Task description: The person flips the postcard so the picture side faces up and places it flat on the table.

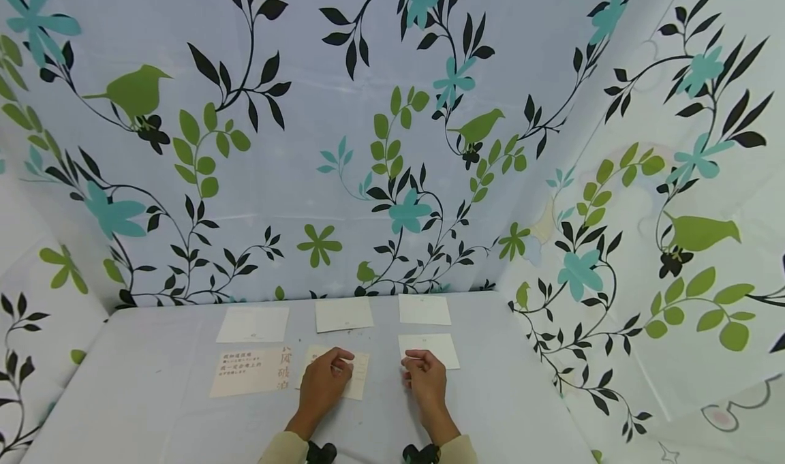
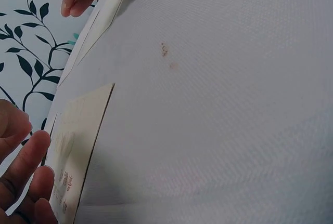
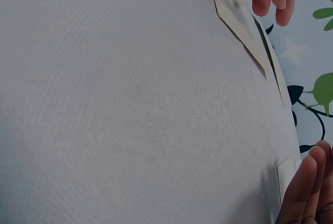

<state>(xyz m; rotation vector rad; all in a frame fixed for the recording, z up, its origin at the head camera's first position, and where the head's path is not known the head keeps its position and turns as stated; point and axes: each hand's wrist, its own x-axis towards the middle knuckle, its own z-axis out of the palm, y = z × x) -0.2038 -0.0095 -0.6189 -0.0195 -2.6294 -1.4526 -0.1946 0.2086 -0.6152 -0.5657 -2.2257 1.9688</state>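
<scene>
Left grip (image 1: pixel 325 380) and right grip (image 1: pixel 426 383), loosely curled, empty, hover apart near card edges (image 1: pixel 358 377).

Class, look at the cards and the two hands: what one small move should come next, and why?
Perhaps pinch an edge of the near-right card with the right hand, ready to turn it. That hand seems empty and is right by this card, whose visible part looks plain, while the near-left card and near-middle card show print.
</scene>
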